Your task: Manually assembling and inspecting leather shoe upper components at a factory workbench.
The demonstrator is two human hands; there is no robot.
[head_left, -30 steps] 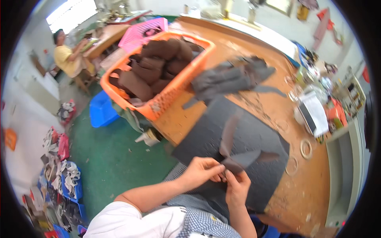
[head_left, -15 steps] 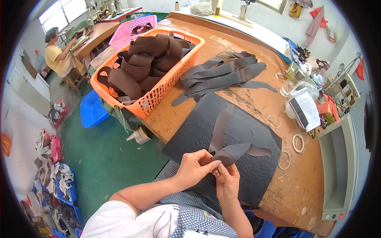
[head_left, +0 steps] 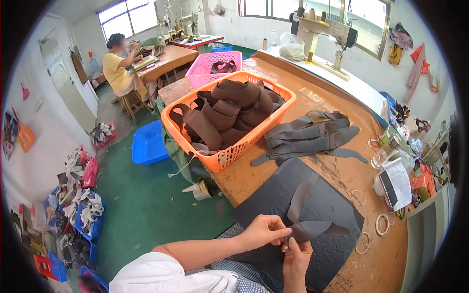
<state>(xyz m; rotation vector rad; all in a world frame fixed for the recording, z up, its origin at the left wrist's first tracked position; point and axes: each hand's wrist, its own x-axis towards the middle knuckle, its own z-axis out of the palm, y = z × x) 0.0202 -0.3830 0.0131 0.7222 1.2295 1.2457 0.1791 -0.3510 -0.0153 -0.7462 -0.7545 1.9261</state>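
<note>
Over a black pitted mat (head_left: 268,193), both my hands pinch one end of a strip of dark brown and grey leather-like material (head_left: 312,228). My left hand (head_left: 265,231) comes in from the left, its thumb and fingertips pressed on the strip. My right hand (head_left: 297,256) grips the same end from below, thumb up. The strip bends in a loop away from my hands, and its brown tail (head_left: 338,230) lies on the mat. Another brown piece (head_left: 300,200) stretches up the mat from beside my fingers; whether it is the same strip I cannot tell.
An orange basket (head_left: 224,160) full of coiled brown strips stands at the table's left edge. Flat grey strips (head_left: 312,136) lie beside it. Rings (head_left: 382,225) and papers (head_left: 398,183) are at the right. A person in yellow (head_left: 117,68) sits at a far table.
The view has tilted up and swung left, so the scene sits lower and farther right. My hands keep their pinch on the strip, with fingers slightly shifted.
</note>
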